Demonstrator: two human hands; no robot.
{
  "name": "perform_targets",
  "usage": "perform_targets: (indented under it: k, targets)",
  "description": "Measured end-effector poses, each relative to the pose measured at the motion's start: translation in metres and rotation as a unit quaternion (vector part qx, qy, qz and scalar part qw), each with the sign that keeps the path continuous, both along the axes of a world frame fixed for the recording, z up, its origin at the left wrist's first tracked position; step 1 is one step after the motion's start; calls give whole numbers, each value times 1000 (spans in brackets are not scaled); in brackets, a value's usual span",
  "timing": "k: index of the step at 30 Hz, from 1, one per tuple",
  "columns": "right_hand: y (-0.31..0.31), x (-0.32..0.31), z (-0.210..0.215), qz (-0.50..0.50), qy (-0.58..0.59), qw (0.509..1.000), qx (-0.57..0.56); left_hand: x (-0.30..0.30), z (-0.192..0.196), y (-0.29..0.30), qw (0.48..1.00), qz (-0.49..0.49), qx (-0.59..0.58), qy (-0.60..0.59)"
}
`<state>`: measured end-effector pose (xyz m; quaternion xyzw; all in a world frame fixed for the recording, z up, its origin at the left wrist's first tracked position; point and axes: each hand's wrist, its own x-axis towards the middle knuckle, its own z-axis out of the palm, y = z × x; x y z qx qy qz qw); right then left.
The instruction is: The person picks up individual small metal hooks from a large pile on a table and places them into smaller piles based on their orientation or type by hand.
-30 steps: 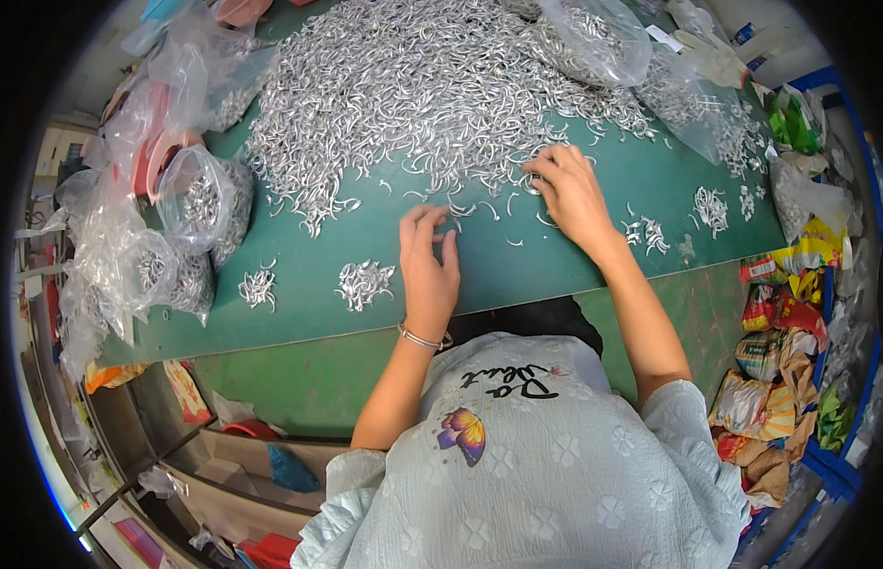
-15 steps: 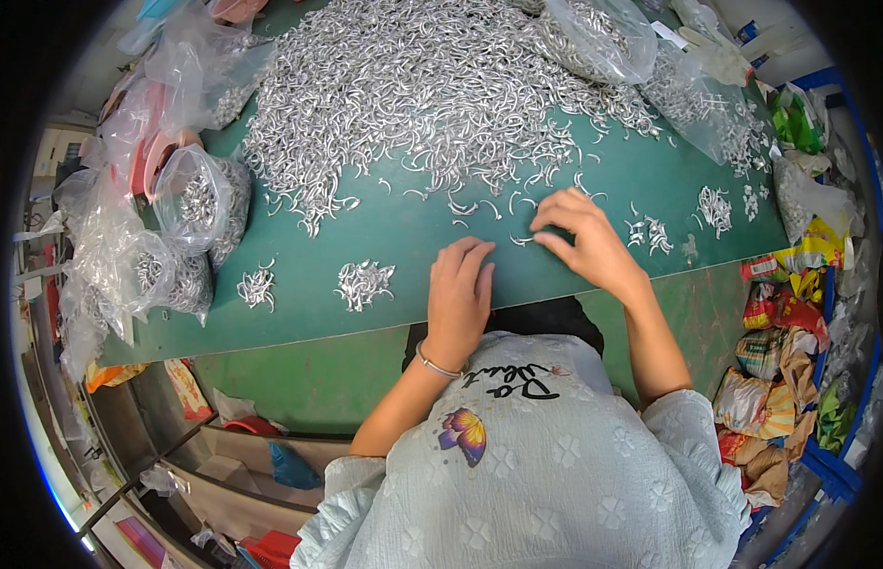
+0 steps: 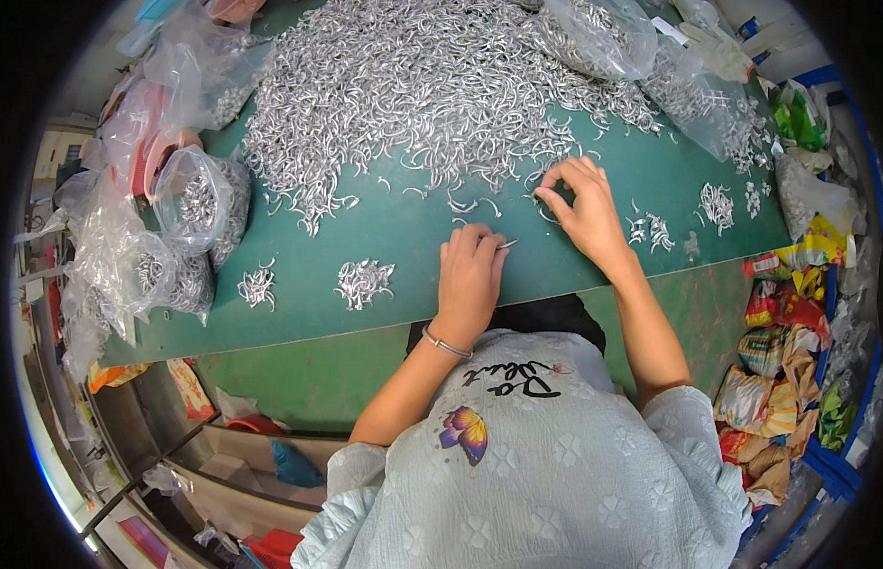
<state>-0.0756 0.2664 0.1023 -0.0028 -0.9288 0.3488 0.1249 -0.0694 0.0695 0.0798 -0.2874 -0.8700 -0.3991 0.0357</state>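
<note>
Hundreds of curved silver pieces [image 3: 404, 104] heaped on a green tabletop [image 3: 313, 256]

From where I stand, the big heap fills the far middle of the table, thinning to strays toward the seated person. The left hand [image 3: 472, 270] is near the front edge, palm down, thumb and fingers drawn close together. One slim piece [image 3: 509, 244] juts out beside its fingertips; whether it is pinched or only touched, I can't tell. The right hand [image 3: 582, 204] is farther forward, at the heap's fringe, thumb and forefinger curled toward each other next to a few loose pieces. I can't tell if they grip one.

Two small piles sit left of the left hand, one nearer [image 3: 365, 284] and one farther out [image 3: 257, 288]. More little clusters [image 3: 658, 232] lie right of the right hand. Clear plastic bags [image 3: 197, 202] holding silver pieces crowd the table's left end.
</note>
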Motion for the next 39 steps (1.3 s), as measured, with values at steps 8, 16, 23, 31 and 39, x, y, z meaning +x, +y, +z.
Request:
perform_targets:
  k: [8, 16, 23, 31, 39]
  targets:
    - [8, 15, 2, -43, 44, 997, 48, 2, 5, 1, 998, 16, 51, -18]
    - [3, 25, 8, 20, 107, 994, -24, 0, 3, 4, 998, 1, 38, -54]
    - [-7, 37, -2, 116, 98, 988, 24, -1, 0, -2, 1000, 29, -3, 4]
    - [-15, 38, -1, 33, 92, 995, -15, -4, -3, -3, 999, 20, 39, 1]
    - [-24, 25, -6, 49, 92, 993, 57, -8, -3, -8, 1000, 14, 7, 11]
